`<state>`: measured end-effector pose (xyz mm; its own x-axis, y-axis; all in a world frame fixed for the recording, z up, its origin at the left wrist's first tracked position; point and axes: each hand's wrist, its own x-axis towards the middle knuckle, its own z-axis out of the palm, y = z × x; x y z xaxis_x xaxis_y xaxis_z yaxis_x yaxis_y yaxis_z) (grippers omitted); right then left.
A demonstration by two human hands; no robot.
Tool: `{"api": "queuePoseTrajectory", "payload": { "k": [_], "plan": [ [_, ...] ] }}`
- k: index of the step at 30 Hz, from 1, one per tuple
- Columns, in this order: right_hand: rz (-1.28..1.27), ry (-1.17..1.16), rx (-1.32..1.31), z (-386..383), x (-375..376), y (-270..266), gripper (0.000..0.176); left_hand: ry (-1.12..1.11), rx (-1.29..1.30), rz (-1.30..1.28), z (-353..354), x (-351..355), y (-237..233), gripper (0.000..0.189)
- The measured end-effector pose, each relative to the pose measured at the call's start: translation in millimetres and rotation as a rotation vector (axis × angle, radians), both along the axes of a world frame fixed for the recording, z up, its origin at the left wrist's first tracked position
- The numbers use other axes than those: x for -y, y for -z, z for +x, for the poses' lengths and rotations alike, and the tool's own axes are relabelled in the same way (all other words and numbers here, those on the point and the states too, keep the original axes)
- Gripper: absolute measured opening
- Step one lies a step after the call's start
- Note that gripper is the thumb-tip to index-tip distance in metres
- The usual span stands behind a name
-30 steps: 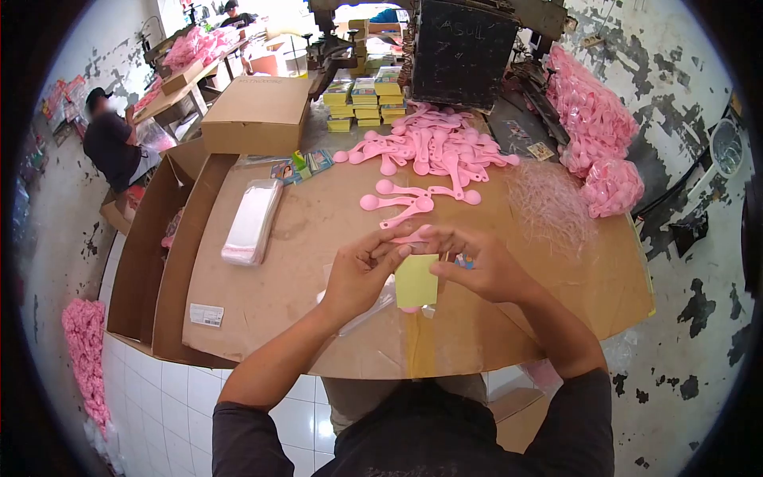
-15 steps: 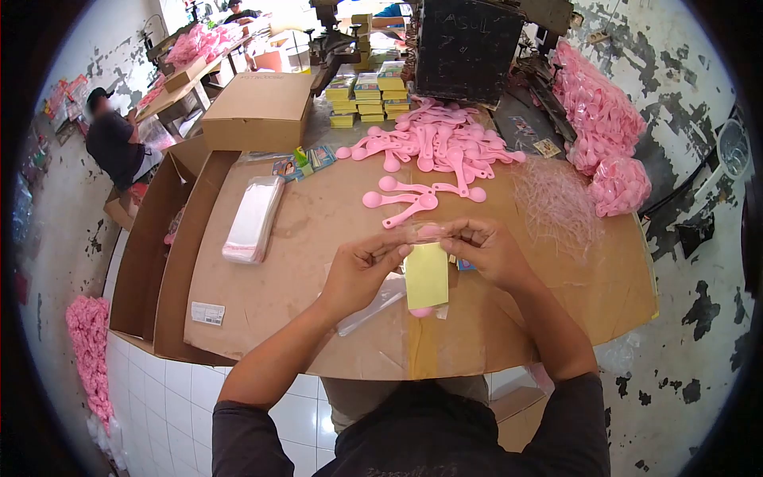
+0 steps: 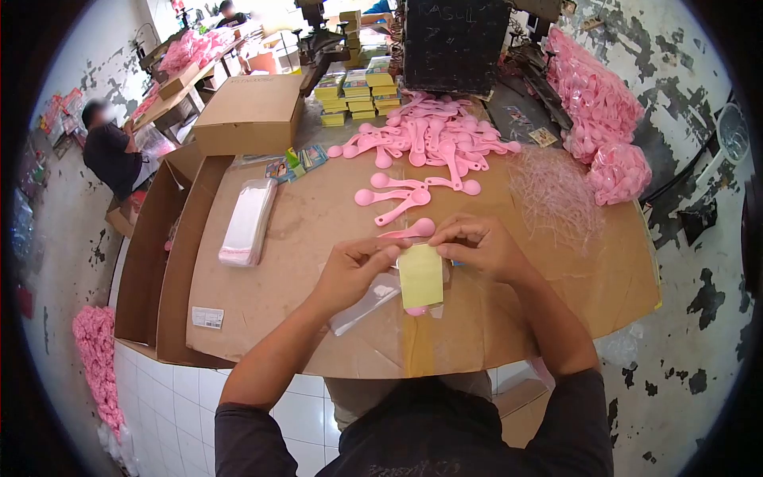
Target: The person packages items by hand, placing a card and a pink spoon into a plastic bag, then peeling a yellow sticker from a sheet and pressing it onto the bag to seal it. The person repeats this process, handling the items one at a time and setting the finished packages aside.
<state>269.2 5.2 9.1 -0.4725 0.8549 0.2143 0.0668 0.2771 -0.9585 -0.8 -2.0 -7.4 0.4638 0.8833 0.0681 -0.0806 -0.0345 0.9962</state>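
Observation:
A clear plastic bag [image 3: 447,280] with a yellow card [image 3: 421,278] in it is stretched between my two hands. At the card's lower edge a bit of pink plastic [image 3: 415,311] shows. My left hand [image 3: 359,270] pinches the bag's top left corner. Thumb and fingers of my right hand [image 3: 478,245] are closed on the top right corner. Just beyond my fingertips lies a pink measuring spoon [image 3: 421,228], its handle partly hidden by my left hand. Under the left hand, more clear bags [image 3: 362,308] rest on the cardboard.
Pink spoons [image 3: 433,131] are heaped at the back of the cardboard-topped table [image 3: 270,334]. A stack of clear bags [image 3: 248,222] lies left, near a closed carton [image 3: 250,111]. Card stacks [image 3: 350,95] stand behind; plastic strands [image 3: 556,195] lie right. A person [image 3: 115,147] sits far left.
My fingers have come down from the clear strip above the card to its top edge. The spoon beyond them now shows more fully. The whole view has shifted slightly.

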Motion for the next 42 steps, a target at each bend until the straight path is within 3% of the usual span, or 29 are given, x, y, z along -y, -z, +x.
{"api": "queuePoseTrajectory", "payload": {
  "k": [4, 9, 12, 16, 18, 21, 23, 24, 26, 27, 30, 31, 34, 37, 40, 42],
  "plan": [
    [-0.133, 0.011, -0.03, 0, -3, 8, 0.026, 0.015, -0.034, -0.008, 4, 0, -2, 0.03],
    [-0.113, -0.069, 0.035, -5, 4, -2, 0.04, -0.017, -0.021, 0.045, 2, -3, 4, 0.032],
    [-0.184, -0.091, -0.003, -4, 3, 4, 0.04, -0.085, 0.141, 0.037, 9, 2, -4, 0.031],
    [-0.142, -0.052, -0.069, -10, 7, -11, 0.041, -0.013, -0.01, 0.036, 3, 2, -2, 0.027],
    [-0.009, 0.016, 0.019, -9, 7, -20, 0.04, 0.038, -0.156, 0.039, -12, -6, -8, 0.025],
    [0.065, 0.116, 0.19, 15, -2, -21, 0.037, -0.483, 0.095, 0.131, -45, -21, -24, 0.024],
    [0.068, 0.169, 0.292, 34, -7, -23, 0.037, -0.803, 0.556, 0.22, -79, -45, -32, 0.041],
    [0.067, 0.188, 0.333, 42, -8, -25, 0.037, -0.887, 0.658, 0.313, -82, -37, -54, 0.053],
    [0.125, 0.232, 0.47, 50, -8, -26, 0.038, -0.933, 0.735, 0.347, -94, -43, -53, 0.061],
    [0.186, 0.254, 0.568, 52, -6, -24, 0.038, -0.922, 0.749, 0.327, -96, -51, -40, 0.054],
    [0.426, 0.207, 0.726, 62, -13, 1, 0.037, -0.771, 0.229, 0.23, -69, -43, -23, 0.044],
    [0.51, 0.176, 0.757, 65, -13, 5, 0.036, -0.627, 0.043, 0.288, -58, -43, -8, 0.04],
    [0.276, 0.2, 0.687, 59, -6, 1, 0.032, -0.233, -0.558, 0.523, -20, -19, 2, 0.041],
    [0.213, 0.265, 0.583, 63, -11, 13, 0.03, -0.242, -0.798, 0.792, -1, -7, 12, 0.046],
    [0.095, 0.333, 0.464, 63, -9, 16, 0.027, -0.269, -0.736, 0.598, -2, -8, 10, 0.043],
    [0.254, 0.371, 0.422, 62, -12, 27, 0.025, -0.26, -0.733, 0.551, -8, -8, 6, 0.045]
  ]
}}
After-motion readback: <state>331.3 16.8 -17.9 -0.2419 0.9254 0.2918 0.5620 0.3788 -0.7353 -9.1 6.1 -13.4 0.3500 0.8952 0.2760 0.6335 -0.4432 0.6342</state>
